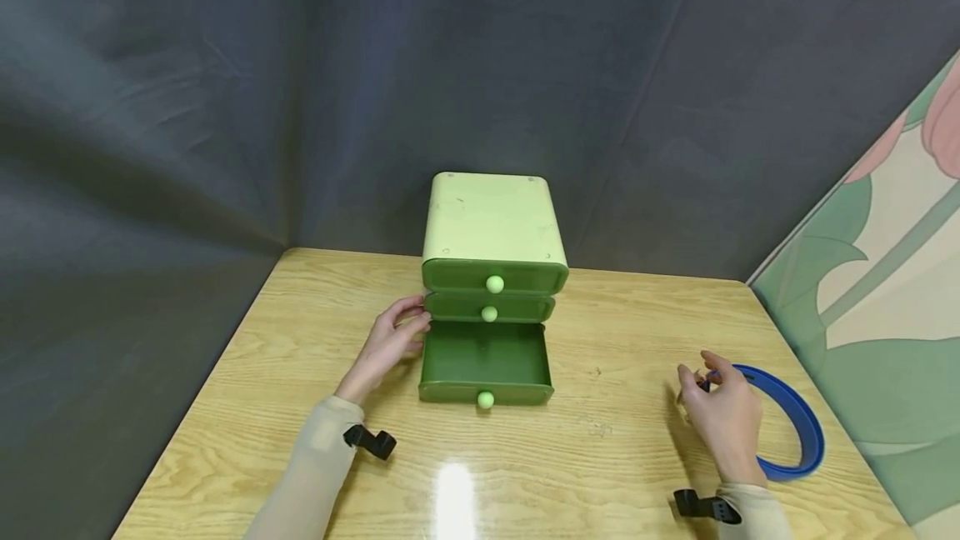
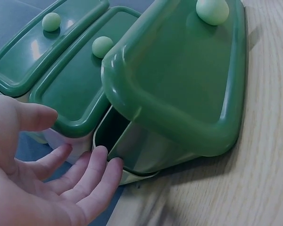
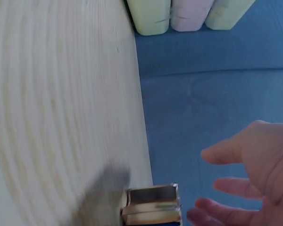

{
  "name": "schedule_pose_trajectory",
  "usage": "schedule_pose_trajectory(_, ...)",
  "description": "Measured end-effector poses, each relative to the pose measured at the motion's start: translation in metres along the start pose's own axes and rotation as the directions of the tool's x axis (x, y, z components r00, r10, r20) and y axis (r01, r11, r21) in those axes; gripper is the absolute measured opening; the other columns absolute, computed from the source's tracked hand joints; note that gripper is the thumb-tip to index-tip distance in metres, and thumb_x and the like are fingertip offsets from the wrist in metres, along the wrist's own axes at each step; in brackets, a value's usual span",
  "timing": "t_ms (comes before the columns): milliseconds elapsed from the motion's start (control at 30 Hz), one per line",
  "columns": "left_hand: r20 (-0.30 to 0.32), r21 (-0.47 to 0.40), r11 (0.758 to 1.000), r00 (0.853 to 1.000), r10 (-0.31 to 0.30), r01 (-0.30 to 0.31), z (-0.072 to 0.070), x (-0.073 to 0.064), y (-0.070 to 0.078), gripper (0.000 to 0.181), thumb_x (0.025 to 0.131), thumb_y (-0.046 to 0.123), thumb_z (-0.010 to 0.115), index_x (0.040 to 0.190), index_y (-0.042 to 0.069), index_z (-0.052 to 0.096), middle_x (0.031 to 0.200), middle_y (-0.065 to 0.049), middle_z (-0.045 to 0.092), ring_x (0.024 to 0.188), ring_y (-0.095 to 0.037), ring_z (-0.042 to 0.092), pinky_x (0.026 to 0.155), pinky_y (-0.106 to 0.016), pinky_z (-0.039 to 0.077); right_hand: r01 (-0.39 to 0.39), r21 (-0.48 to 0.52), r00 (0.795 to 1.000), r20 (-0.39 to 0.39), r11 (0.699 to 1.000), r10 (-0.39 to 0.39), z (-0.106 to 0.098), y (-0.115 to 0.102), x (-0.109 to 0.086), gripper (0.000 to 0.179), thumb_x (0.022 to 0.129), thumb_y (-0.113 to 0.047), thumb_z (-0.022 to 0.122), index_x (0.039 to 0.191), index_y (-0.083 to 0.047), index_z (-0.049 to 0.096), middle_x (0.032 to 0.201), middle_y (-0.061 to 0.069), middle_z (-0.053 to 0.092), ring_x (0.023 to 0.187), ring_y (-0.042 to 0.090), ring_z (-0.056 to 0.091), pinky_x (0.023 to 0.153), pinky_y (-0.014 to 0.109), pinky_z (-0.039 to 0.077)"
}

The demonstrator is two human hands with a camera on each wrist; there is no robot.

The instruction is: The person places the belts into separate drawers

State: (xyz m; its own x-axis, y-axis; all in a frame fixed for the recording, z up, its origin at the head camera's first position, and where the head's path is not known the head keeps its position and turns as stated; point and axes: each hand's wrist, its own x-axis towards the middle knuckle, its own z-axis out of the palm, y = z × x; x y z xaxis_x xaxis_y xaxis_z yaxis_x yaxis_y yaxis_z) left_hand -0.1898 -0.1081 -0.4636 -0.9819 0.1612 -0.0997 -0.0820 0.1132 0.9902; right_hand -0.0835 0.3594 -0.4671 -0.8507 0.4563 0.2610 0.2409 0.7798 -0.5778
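Note:
A small chest of drawers (image 1: pixel 491 219), pale green on top with dark green fronts and round knobs, stands near the back of the table. Its bottom drawer (image 1: pixel 483 357) is pulled far out, showing a dark green floor; the middle drawer (image 2: pixel 80 89) sticks out slightly. Beside the chest's left side is my left hand (image 1: pixel 386 352), fingers spread and lightly bent by the middle and bottom drawers; contact is unclear. My right hand (image 1: pixel 723 415) hovers at a blue ring (image 1: pixel 806 427), thumb and fingers apart. Close to its fingertips is a small box-like thing (image 3: pixel 153 207) with brownish layers; its kind is unclear.
The chest stands on a light wooden table (image 1: pixel 315 307). A dark curtain (image 1: pixel 600 107) hangs behind and at the left. On the right is a panel (image 1: pixel 862 340) with a flower pattern. Dark wrist straps (image 1: pixel 367 442) show on both forearms.

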Motion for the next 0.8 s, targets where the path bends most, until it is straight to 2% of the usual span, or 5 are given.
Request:
schedule_pose_trajectory(100, 0.003, -0.002, 1.000, 1.000, 0.003, -0.003, 0.000, -0.001, 0.000, 0.055, 0.110, 0.021, 0.056, 0.159, 0.000, 0.043, 0.154, -0.027, 0.052, 0.130, -0.040, 0.061, 0.101, -0.048, 0.061, -0.033, -0.031, 0.999, 0.018, 0.999, 0.034, 0.000, 0.004, 0.003, 0.053, 0.100, -0.028, 0.070, 0.139, 0.008, 0.063, 0.126, 0.035, 0.070, 0.100, 0.050, 0.072, 0.067, 0.046, 0.052)
schedule_pose_trajectory(200, 0.008, -0.001, 1.000, 1.000, 0.006, -0.006, 0.000, -0.001, -0.001, 0.055, 0.110, 0.021, 0.057, 0.159, 0.000, 0.043, 0.154, -0.027, 0.052, 0.129, -0.039, 0.062, 0.101, -0.048, 0.061, -0.066, -0.048, 0.997, 0.035, 0.997, 0.068, 0.001, 0.007, 0.005, 0.058, 0.100, -0.029, 0.070, 0.140, 0.011, 0.060, 0.125, 0.037, 0.069, 0.104, 0.053, 0.070, 0.071, 0.052, 0.052)
schedule_pose_trajectory(333, 0.011, 0.005, 1.000, 1.000, 0.004, -0.004, 0.001, -0.001, -0.001, 0.055, 0.110, 0.022, 0.057, 0.159, 0.001, 0.043, 0.154, -0.027, 0.052, 0.129, -0.038, 0.062, 0.102, -0.049, 0.060, -0.129, -0.064, 0.988, 0.073, 0.990, 0.134, 0.001, 0.012, 0.005, 0.067, 0.100, -0.033, 0.069, 0.146, 0.013, 0.053, 0.131, 0.040, 0.064, 0.110, 0.055, 0.067, 0.082, 0.061, 0.053)
schedule_pose_trajectory(500, 0.027, 0.008, 1.000, 1.000, 0.000, 0.000, 0.004, -0.002, -0.001, 0.055, 0.110, 0.020, 0.057, 0.159, -0.001, 0.042, 0.154, -0.028, 0.051, 0.131, -0.042, 0.060, 0.104, -0.053, 0.059, -0.201, -0.114, 0.964, 0.152, 0.973, 0.217, -0.002, 0.020, 0.006, 0.076, 0.101, -0.039, 0.067, 0.150, 0.016, 0.046, 0.139, 0.043, 0.057, 0.115, 0.058, 0.063, 0.089, 0.066, 0.052)
schedule_pose_trajectory(800, 0.024, -0.002, 1.000, 1.000, 0.003, -0.003, 0.002, -0.002, 0.003, 0.056, 0.110, 0.021, 0.056, 0.159, -0.001, 0.041, 0.155, -0.028, 0.050, 0.132, -0.041, 0.060, 0.105, -0.052, 0.058, -0.221, -0.174, 0.917, 0.299, 0.960, 0.265, -0.007, 0.019, 0.017, 0.094, 0.099, -0.062, 0.064, 0.151, 0.014, 0.045, 0.149, 0.040, 0.050, 0.128, 0.060, 0.054, 0.102, 0.068, 0.046)
